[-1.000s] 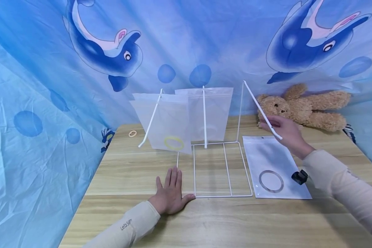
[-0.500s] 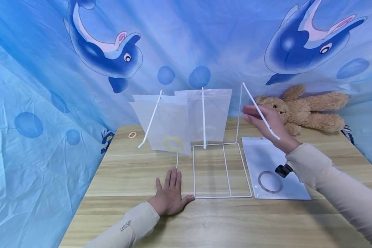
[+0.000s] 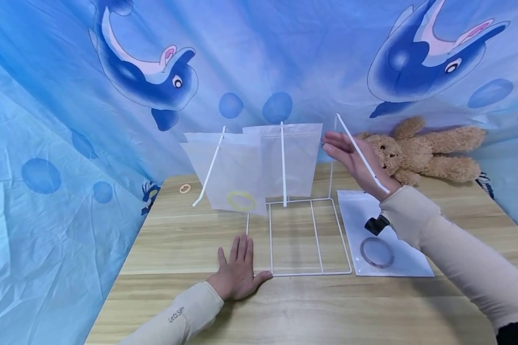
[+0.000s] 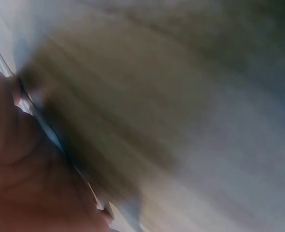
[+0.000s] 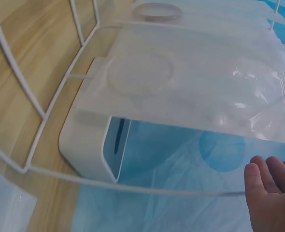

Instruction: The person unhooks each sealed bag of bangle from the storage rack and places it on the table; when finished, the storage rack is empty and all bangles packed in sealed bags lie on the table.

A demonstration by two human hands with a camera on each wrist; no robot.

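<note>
A white wire rack (image 3: 314,235) stands on the table with three slanted arms. Translucent pouches (image 3: 229,167) hang on its left arm, the front one showing a yellow ring; another pouch (image 3: 300,163) hangs on the middle arm. My left hand (image 3: 237,275) lies flat with fingers spread, its thumb at the rack's front left base wire. Behind the bare right arm, my right hand (image 3: 358,160) is raised with straight fingers, near the middle pouch's right edge and holding nothing. In the right wrist view the hand (image 5: 275,193) is beside the pouch (image 5: 205,82).
A pouch with a ring (image 3: 397,239) lies flat right of the rack. A teddy bear (image 3: 427,148) lies at the back right, a small wooden ring (image 3: 184,188) at the back left. Behind the rack, the right wrist view shows a white hollow object (image 5: 84,140). A blue dolphin curtain surrounds the table.
My right hand has moved left from beside the bear, behind the rack's right arm towards the middle pouch, and its fingers have straightened. My left hand has stayed in place.
</note>
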